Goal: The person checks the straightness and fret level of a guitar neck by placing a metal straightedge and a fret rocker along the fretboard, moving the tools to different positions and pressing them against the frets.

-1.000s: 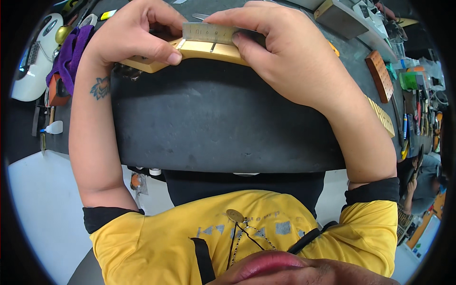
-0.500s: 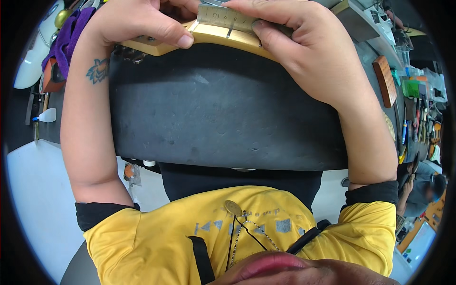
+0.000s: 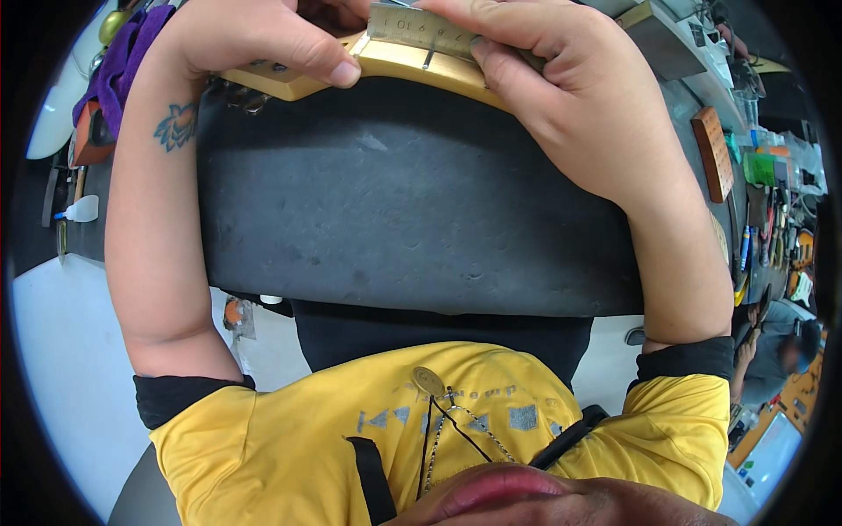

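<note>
At a dark, scuffed table, holds a guitar neck crosswise at the far side of the view, with tuners to the left, probably to bring the fretboard within reach of both hands. Steadies it near the headstock with the left hand, pressing the thumb on the near edge, seemingly against shifting; cannot tell the hidden fingers' grip. Pinches a steel ruler between thumb and forefinger of the right hand, with one end beside the pale nut and the long edge along the fretboard, likely to prevent sliding. To the left, has a purple cloth; to the right, a drilled wooden block, apparently placed for elbow room.
</note>
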The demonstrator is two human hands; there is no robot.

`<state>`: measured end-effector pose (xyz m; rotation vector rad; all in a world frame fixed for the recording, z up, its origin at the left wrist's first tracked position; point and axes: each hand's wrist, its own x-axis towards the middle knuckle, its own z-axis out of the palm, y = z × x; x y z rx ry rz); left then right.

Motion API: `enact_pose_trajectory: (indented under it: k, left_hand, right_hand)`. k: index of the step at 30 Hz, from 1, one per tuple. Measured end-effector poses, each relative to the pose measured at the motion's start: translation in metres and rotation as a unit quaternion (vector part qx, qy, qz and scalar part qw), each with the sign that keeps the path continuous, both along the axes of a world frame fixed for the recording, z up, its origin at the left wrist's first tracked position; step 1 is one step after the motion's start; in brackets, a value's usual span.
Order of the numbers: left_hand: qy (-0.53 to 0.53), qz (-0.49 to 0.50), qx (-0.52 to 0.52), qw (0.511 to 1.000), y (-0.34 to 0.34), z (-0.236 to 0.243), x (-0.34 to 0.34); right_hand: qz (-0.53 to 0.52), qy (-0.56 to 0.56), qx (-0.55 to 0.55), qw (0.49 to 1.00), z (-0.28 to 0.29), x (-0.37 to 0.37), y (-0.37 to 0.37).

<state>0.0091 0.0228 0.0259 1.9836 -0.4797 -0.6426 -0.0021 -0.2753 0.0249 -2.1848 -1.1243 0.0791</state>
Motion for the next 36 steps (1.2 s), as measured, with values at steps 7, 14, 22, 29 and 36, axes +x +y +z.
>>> enact_pose_trajectory:
  k: [7,14,22,29,36]
  left_hand:
    - [0.044,0.025,0.027,0.998,-0.008,0.014,-0.005]
    - [0.032,0.030,0.027,0.999,-0.007,0.013,-0.006]
    - [0.048,0.031,0.019,0.998,-0.006,0.012,-0.006]
    - [-0.013,-0.004,-0.008,1.000,-0.003,0.003,-0.004]
    - [0.033,0.022,0.013,0.999,-0.005,0.008,-0.005]
  right_hand:
    - [0.002,-0.031,-0.019,0.999,0.009,-0.008,0.003]
    - [-0.002,-0.036,-0.020,0.999,0.013,-0.013,0.004]
    - [-0.010,-0.047,-0.041,0.998,0.012,-0.013,0.005]
    - [0.014,0.004,0.005,1.000,-0.005,0.001,-0.001]
    - [0.015,-0.013,-0.015,1.000,-0.004,0.001,0.000]
